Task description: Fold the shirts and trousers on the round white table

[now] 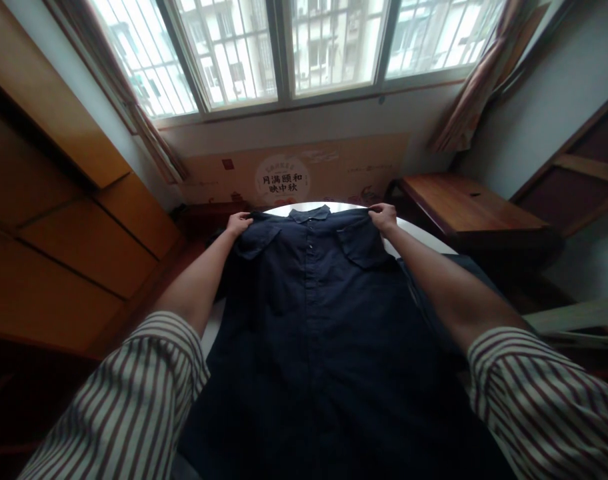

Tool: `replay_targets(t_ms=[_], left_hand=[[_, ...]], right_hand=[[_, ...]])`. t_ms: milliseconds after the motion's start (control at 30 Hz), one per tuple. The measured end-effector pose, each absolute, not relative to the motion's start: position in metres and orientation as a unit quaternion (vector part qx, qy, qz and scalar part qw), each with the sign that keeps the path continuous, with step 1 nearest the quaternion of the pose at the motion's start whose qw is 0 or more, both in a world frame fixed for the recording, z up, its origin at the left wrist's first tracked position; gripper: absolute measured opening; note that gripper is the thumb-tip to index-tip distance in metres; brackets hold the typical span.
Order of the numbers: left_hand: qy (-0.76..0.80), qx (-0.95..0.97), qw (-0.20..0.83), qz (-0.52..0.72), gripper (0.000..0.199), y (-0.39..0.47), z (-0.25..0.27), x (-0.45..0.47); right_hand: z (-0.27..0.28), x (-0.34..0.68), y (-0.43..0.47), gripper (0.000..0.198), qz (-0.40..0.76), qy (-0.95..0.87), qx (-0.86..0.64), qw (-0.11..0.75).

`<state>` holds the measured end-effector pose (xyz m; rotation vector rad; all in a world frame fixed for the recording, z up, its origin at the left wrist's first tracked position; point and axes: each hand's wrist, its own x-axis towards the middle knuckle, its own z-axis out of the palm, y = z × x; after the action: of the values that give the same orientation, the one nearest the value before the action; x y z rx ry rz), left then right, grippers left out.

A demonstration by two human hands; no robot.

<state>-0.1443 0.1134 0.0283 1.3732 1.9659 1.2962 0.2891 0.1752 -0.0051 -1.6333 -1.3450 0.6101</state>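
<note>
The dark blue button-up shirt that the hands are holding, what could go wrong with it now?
The left hand and right hand pinch the button-up shirt only near its top corners, so a corner might slip free. If one hand pulls harder, the collar and button front could twist or crease. The dark cloth by the right forearm might get dragged along too.

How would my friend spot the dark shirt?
From the window, look down to the white table. The shirt is spread there, left hand and right hand gripping its top corners. Unlike the striped sleeves, it's plain dark blue with front buttons.
</note>
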Motion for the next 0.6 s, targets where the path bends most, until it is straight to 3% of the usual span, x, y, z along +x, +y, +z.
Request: replay_targets(t_ms=[200, 433, 600], left_hand=[[0.738, 0.489, 0.125, 0.448, 0.033, 0.071, 0.055, -0.141], [0.714, 0.615, 0.062, 0.327, 0.033, -0.132, 0.058, -0.146], [0.773, 0.562, 0.180, 0.233, 0.056, -0.250, 0.009, -0.154]], right_hand=[[0.015, 0.287, 0.115, 0.037, 0.112, -0.721, -0.602, 0.324], [0.045, 0.283, -0.093, 0.024, 0.142, -0.911, -0.305, 0.240], [0.038, 0.275, -0.219, 0.018, 0.177, -0.930, -0.259, 0.191]])
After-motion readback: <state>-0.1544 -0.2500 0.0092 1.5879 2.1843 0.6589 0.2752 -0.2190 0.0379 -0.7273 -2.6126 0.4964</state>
